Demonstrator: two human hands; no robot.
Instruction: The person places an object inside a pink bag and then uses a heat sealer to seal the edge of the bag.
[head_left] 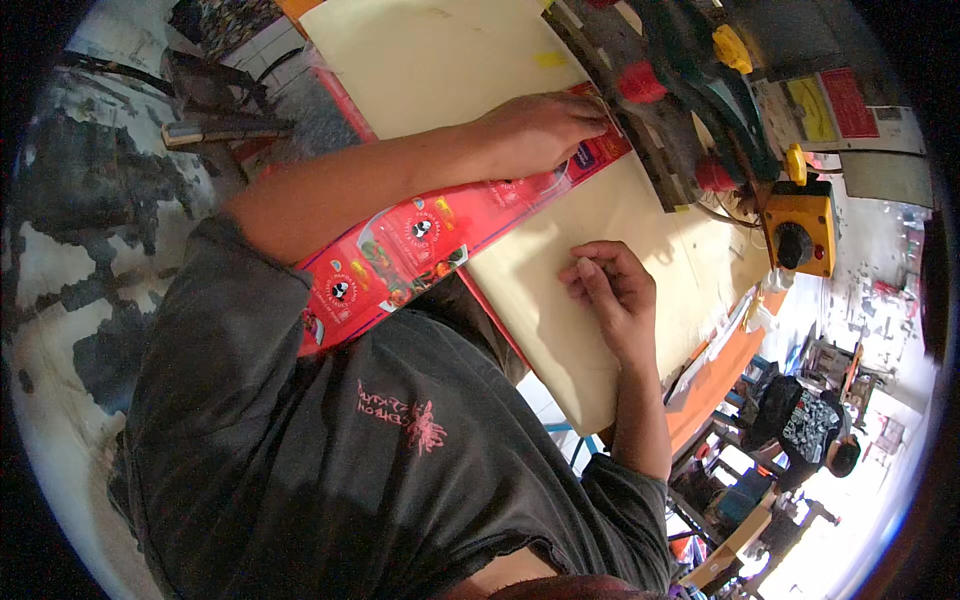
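A long red printed strip lies slantwise across a large cream board. My left hand rests on the strip's far end, fingertips pinching its edge right beside the dark machine. My right hand lies on the cream board nearer my body, fingers curled in and the thumb against them. I cannot tell if anything small sits under that thumb. My dark grey shirt with a pink print fills the lower part of the view.
The machine carries red knobs and yellow knobs. A yellow switch box with a black dial sits at its right. Another person in a dark patterned shirt bends over at the lower right. Patchy floor lies at the left.
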